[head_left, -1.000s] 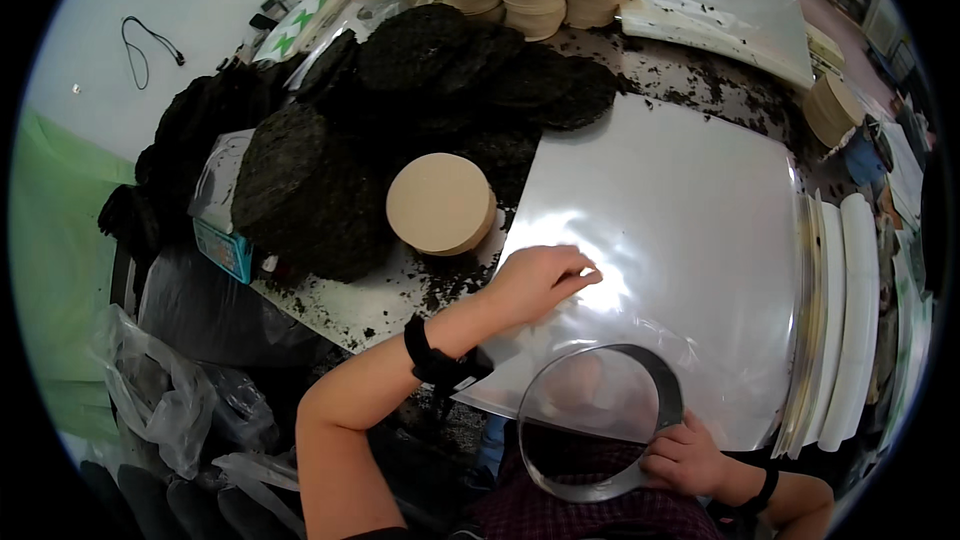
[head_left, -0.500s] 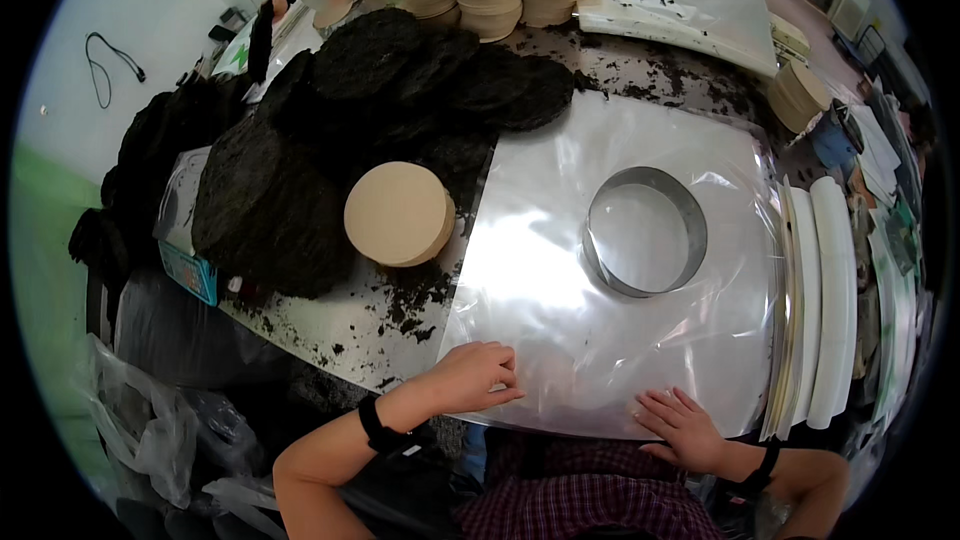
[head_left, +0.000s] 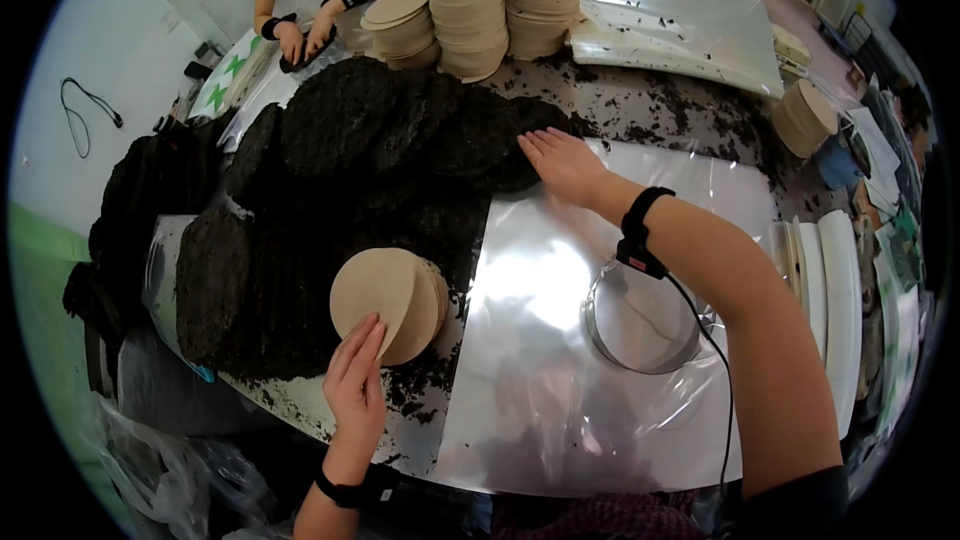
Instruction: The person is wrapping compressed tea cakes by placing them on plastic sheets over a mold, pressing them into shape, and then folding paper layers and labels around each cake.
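My left hand (head_left: 357, 380) pinches the near edge of the top beige paper disc (head_left: 372, 290), which sits askew on a short stack of paper discs (head_left: 428, 318). My right hand (head_left: 567, 165) reaches across the table, its fingers stretched over the right edge of a dark, crumbly round slab (head_left: 510, 135); its thumb is hidden. That slab lies at the right end of a heap of similar black slabs (head_left: 335, 120). Below my right forearm a round metal ring (head_left: 645, 368) rests on a clear plastic sheet (head_left: 540, 420), partly covered by the arm.
Tall stacks of beige discs (head_left: 468, 20) stand at the back. Across the table a co-worker's hands (head_left: 305, 42) press on a dark piece. White rolled sheets (head_left: 840, 300) line the right edge. Black crumbs (head_left: 690, 105) litter the tabletop. A cable hangs from my right wrist.
My left hand has moved from the table's front edge to the paper discs and shifted the top one. My right hand has reached forward to the black slabs. The view has shifted.
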`<action>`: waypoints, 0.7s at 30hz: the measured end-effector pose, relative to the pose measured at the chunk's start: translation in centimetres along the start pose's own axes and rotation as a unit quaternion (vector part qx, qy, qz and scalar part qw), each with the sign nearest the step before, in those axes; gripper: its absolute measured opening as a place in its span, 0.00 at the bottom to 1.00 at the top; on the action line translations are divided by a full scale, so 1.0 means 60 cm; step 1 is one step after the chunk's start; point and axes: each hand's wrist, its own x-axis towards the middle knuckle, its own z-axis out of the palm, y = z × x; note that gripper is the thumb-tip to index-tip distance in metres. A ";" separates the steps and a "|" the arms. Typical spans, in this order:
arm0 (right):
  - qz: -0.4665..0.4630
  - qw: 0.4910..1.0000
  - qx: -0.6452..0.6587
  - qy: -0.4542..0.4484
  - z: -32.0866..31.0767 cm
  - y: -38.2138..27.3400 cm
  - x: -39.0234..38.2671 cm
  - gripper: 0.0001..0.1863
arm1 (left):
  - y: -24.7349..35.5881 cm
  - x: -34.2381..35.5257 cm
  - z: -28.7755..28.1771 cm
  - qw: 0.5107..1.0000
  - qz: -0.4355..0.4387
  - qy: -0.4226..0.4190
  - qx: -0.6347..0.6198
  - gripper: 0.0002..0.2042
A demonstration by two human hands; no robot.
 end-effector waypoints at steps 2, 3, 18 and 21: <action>-0.013 1.000 -0.027 0.001 -0.009 0.030 0.015 0.26 | 0.028 0.022 0.042 0.995 0.085 0.049 -0.031 0.14; -0.018 0.999 -0.030 0.031 -0.024 0.051 0.013 0.26 | 0.045 0.021 0.088 0.984 0.126 0.059 -0.111 0.12; 0.408 0.650 0.525 0.367 -0.257 0.145 -0.380 0.31 | 0.262 0.042 0.464 0.886 0.335 -0.294 0.125 0.38; 0.444 0.531 0.631 0.350 -0.302 0.093 -0.425 0.29 | 0.276 0.055 0.433 0.873 0.344 -0.299 0.171 0.35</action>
